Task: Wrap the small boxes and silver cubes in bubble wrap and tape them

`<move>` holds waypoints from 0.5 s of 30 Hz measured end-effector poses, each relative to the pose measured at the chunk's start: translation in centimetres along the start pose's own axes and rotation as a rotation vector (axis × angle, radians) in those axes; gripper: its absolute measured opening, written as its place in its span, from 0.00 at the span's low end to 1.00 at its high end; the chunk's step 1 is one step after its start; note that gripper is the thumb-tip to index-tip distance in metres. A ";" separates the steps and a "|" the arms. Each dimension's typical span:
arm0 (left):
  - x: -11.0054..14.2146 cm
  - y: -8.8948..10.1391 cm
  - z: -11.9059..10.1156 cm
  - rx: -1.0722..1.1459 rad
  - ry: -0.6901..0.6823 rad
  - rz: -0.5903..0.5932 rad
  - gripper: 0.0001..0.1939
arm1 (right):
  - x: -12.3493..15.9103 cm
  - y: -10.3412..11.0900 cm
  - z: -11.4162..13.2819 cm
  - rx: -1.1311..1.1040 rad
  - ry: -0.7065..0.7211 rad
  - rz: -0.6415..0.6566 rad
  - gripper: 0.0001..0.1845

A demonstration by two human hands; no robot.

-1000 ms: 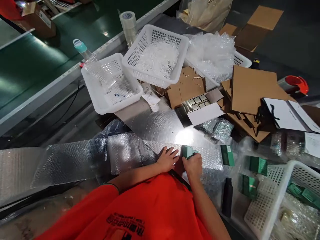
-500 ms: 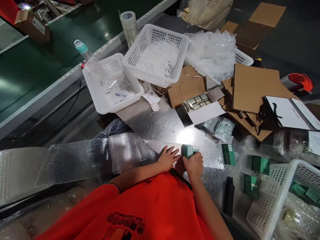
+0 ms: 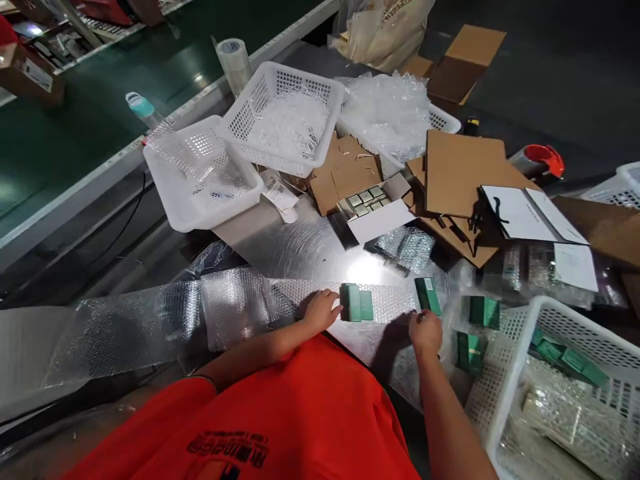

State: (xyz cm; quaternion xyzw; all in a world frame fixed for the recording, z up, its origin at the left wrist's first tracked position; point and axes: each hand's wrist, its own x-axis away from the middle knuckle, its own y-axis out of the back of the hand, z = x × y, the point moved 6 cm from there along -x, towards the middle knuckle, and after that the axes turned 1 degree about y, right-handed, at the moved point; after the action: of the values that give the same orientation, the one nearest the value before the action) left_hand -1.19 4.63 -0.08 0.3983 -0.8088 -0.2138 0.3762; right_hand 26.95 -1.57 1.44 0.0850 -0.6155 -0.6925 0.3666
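Note:
My left hand [image 3: 320,311] rests on a long strip of bubble wrap [image 3: 235,308] on the metal table, its fingers against a small stack of green boxes [image 3: 356,303] lying on the wrap. My right hand [image 3: 425,331] is further right, its fingers reaching to another green box [image 3: 428,296] at the end of the strip; whether it grips the box is unclear. More green boxes [image 3: 484,311] lie loose to the right among plastic.
White baskets [image 3: 200,175] [image 3: 280,113] stand at the back, another white basket [image 3: 520,373] with green boxes at the right. An open carton of small boxes [image 3: 373,203], flat cardboard [image 3: 460,173], a tape dispenser [image 3: 543,159] and a tape roll [image 3: 233,57] surround them. A green conveyor [image 3: 75,127] runs left.
My right hand let go of the stacked green boxes and moved right to another green box. The left hand stayed beside the stack. The view shifted right.

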 end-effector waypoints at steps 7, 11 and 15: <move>-1.7 -3.1 0.3 0.432 0.510 -0.103 0.18 | -1.6 -0.9 -0.6 -0.027 0.047 0.057 0.19; -1.8 -3.9 0.3 0.560 0.586 -0.100 0.16 | -2.1 -0.3 -0.5 -0.149 0.171 0.108 0.12; -2.1 -4.5 0.2 0.713 0.641 -0.077 0.12 | 1.0 -0.1 3.0 -0.446 0.403 0.200 0.15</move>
State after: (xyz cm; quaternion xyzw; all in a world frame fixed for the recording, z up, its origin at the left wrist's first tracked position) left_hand 1.65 3.65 -4.04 0.5779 -0.6596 0.1970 0.4384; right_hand 24.53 0.18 2.38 0.0770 -0.3687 -0.7401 0.5571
